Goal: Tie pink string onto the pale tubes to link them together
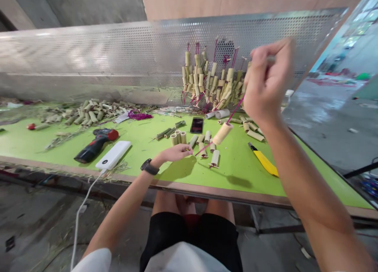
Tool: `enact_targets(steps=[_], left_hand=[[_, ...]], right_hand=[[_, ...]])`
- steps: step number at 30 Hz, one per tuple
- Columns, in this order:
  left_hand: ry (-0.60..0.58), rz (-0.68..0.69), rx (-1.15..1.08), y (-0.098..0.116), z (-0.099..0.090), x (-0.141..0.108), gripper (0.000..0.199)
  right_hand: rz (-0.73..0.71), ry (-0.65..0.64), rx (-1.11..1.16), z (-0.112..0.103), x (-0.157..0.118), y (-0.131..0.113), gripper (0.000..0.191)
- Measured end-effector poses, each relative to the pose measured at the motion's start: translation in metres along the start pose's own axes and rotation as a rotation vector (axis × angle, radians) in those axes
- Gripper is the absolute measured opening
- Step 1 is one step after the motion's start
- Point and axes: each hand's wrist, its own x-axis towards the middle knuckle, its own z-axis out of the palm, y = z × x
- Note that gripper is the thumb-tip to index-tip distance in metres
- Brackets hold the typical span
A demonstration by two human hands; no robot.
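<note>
My right hand (267, 81) is raised high over the right of the table, its fingers closed on a magenta string (235, 112). The string slants down to the left through a short bamboo tube (222, 133), which hangs tilted in the air. Near the string's lower end is my left hand (178, 151), low over the table, thumb and fingertips pinched together on it. Below the tube lie several cut bamboo pieces (215, 158), some with string on them. Three short tubes (178, 137) stand upright just beyond my left hand.
A yellow utility knife (264, 160) lies at right. On the left are a cordless drill (97, 145), a white power bank (113, 155) with a cable, and a bamboo pile (91, 111). Strung bamboo bundles (196, 81) hang on the perforated metal panel (118, 59) behind.
</note>
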Motion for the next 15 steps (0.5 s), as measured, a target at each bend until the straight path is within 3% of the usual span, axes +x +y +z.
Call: enact_targets(steps=[2,6,10,15], left_hand=[[0.002,0.032,-0.039,0.002,-0.001,-0.002,0.045],[-0.029,0.093,-0.190,0.008,-0.003,-0.007,0.050],[-0.112,0.083,-0.332,0.015,-0.006,-0.014,0.049],[-0.079,0.136,-0.317,0.029,-0.005,-0.020,0.045]], right_hand=[[-0.069,0.123,0.005,0.006,0.010,-0.012,0.036],[-0.132,0.105,-0.013,0.018,0.022,-0.025,0.029],[-0.259,0.182,0.004,0.020,0.026,-0.033,0.036],[-0.324,0.086,-0.131,0.005,0.032,-0.046,0.028]])
